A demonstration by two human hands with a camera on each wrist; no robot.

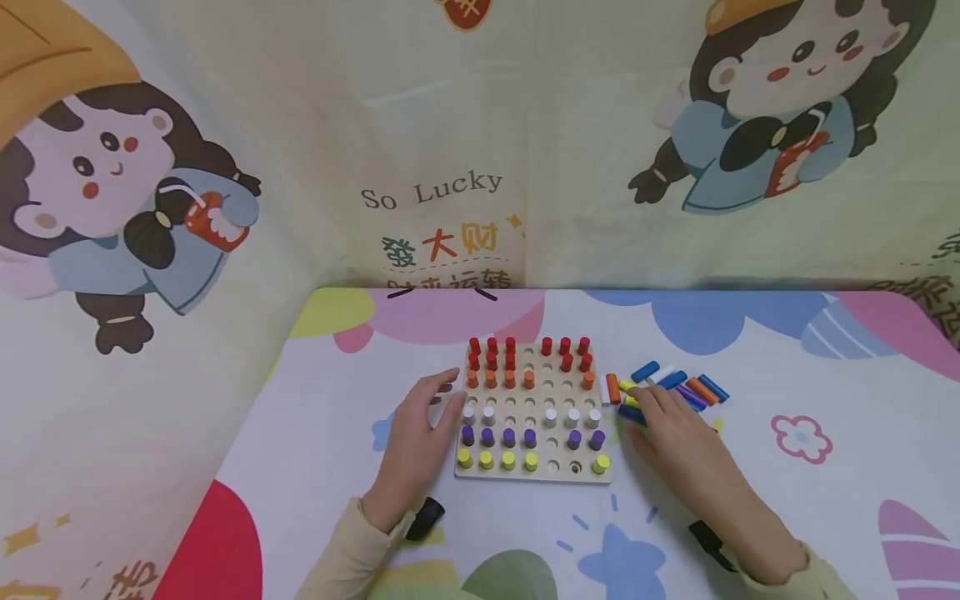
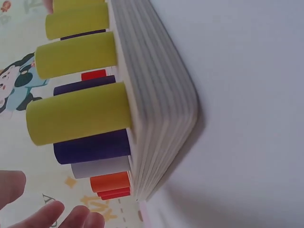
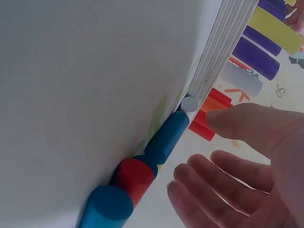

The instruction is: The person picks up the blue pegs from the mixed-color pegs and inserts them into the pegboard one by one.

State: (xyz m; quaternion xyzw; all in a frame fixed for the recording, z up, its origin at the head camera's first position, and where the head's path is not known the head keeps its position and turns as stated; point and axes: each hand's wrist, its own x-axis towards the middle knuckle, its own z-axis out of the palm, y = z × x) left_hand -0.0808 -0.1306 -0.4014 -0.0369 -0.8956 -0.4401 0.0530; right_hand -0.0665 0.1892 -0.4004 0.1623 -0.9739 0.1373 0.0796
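A wooden pegboard (image 1: 525, 478) lies on the table with rows of red pegs (image 1: 492, 362), orange pegs (image 1: 509, 380), white pegs (image 1: 573, 418), purple pegs (image 1: 508, 437) and yellow pegs (image 1: 508, 461) standing in its holes. Some holes are bare. Beside the board's left edge is my left hand (image 1: 416, 437), fingers relaxed and holding nothing. My right hand (image 1: 678, 433) reaches over a loose pile at the board's right, covering part of it. In the right wrist view, its thumb and fingers are apart, near a lying blue peg (image 3: 166, 137).
The loose pile has a blue peg (image 1: 645, 372) at its far side, a purple peg (image 1: 690, 397), and an orange peg (image 1: 613, 389) close to the board's right edge. A patterned cloth wall (image 1: 450, 100) rises behind the table's back edge.
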